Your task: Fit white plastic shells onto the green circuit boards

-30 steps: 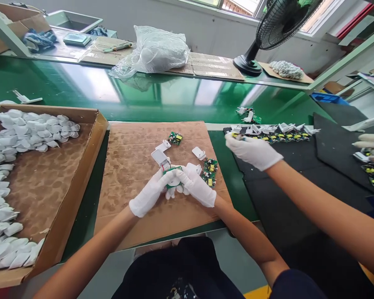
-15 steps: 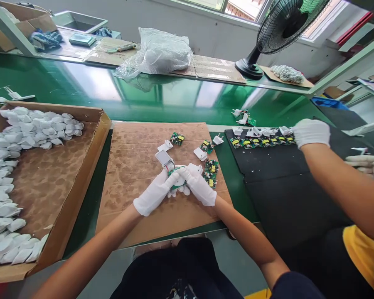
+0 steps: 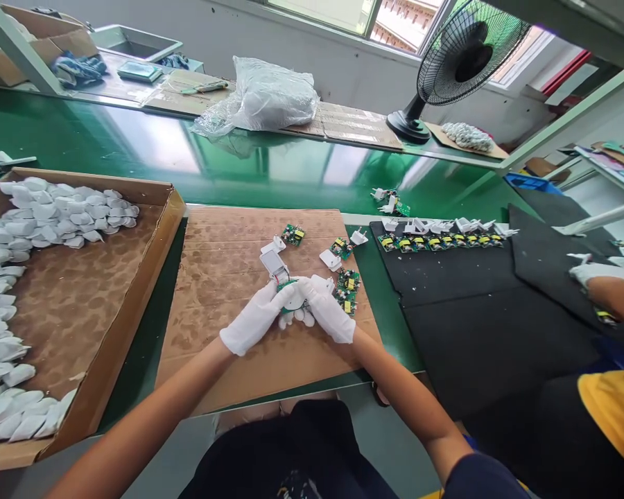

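Head view: the left hand (image 3: 252, 319) and right hand (image 3: 328, 310), in white cotton gloves, close around a green circuit board (image 3: 291, 285) over a cardboard sheet (image 3: 223, 291), with a white charger casing (image 3: 272, 264) just beyond. A slip could knock the loose boards (image 3: 347, 291) close on the right or drop parts past the sheet's near edge. Open cardboard lies left, toward the cardboard tray (image 3: 144, 298).

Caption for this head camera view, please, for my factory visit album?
Gloved left hand and right hand hold a green circuit board and white plastic casing above a cardboard sheet.
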{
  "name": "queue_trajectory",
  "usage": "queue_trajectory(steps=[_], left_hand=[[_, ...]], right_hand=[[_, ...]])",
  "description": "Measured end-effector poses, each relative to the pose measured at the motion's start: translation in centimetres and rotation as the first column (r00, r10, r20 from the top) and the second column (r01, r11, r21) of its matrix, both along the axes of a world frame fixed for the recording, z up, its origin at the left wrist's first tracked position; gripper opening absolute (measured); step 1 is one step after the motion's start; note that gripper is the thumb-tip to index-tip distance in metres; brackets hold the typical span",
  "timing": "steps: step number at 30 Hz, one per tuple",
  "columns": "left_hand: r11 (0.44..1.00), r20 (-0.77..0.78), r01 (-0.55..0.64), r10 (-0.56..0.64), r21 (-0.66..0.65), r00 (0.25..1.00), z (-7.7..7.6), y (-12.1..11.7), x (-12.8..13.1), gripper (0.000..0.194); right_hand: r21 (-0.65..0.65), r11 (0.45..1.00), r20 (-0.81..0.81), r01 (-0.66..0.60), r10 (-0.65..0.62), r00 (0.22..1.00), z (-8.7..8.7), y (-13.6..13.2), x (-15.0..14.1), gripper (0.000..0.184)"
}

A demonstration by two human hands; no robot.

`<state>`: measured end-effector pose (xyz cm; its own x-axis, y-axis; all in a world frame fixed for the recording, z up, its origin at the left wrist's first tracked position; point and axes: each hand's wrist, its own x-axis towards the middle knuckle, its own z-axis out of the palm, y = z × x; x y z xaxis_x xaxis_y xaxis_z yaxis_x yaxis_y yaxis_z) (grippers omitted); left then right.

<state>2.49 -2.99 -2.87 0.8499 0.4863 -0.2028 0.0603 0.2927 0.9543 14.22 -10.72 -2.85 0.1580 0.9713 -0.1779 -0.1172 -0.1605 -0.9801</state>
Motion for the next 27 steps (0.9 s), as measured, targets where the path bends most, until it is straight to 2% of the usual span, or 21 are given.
queue_trajectory(steps=[5, 9, 12, 15, 17, 19, 21, 24, 25, 27], left_hand=[[0.996, -0.021, -0.09, 0.09, 0.025, 0.996, 0.2, 0.2, 0.0, 0.037], [0.997, 0.071, -0.068, 0.07, -0.031, 0.995, 0.7, 0.6, -0.4, 0.035], [0.989, 0.198, 0.003, 0.027, -0.15, 0.98, 0.8, 0.8, -0.1, 0.038], [0.941, 0.294, 0.095, 0.005, -0.325, 0.956, 0.7, 1.0, 0.5, 0.049], [0.91, 0.281, 0.077, 0.045, -0.408, 0.959, 0.5, 1.2, 0.6, 0.05], [0.894, 0.235, 0.013, 0.103, -0.447, 0.967, 0.2, 1.2, 0.5, 0.045], [0.879, 0.24, 0.006, 0.124, -0.477, 0.963, -0.2, 1.2, 0.2, 0.041], [0.831, 0.28, 0.042, 0.139, -0.555, 0.95, -0.5, 1.0, -0.1, 0.029], [0.799, 0.266, 0.026, 0.168, -0.6, 0.949, -0.5, 1.1, -0.1, 0.025], [0.71, 0.196, -0.051, 0.262, -0.702, 0.945, -0.6, 1.4, -0.1, 0.018]], right_hand=[[0.057, 0.998, -0.017, -0.015, 0.017, 1.0, 0.0, 0.3, -0.3, 0.051], [0.077, 0.997, -0.008, -0.027, 0.028, 1.0, 0.9, 0.3, -0.4, 0.047], [0.091, 0.994, 0.024, 0.059, -0.061, 0.998, 1.0, 0.2, -0.4, 0.047], [0.094, 0.981, 0.102, 0.172, -0.181, 0.978, 0.7, 0.0, -0.1, 0.044], [0.108, 0.959, 0.207, 0.262, -0.279, 0.938, 0.6, -0.1, 0.3, 0.041], [0.175, 0.93, 0.368, 0.324, -0.367, 0.854, 0.8, -0.3, 0.6, 0.04], [0.262, 0.932, 0.575, 0.251, -0.36, 0.735, 1.3, -0.5, 0.8, 0.042], [0.234, 0.97, 0.807, -0.07, -0.153, 0.57, 2.2, -0.7, 0.4, 0.047], [0.204, 0.969, 0.835, -0.141, -0.097, 0.542, 2.4, -0.8, 0.2, 0.047], [0.17, 0.966, 0.86, -0.197, -0.047, 0.509, 2.8, -1.0, -0.1, 0.046]])
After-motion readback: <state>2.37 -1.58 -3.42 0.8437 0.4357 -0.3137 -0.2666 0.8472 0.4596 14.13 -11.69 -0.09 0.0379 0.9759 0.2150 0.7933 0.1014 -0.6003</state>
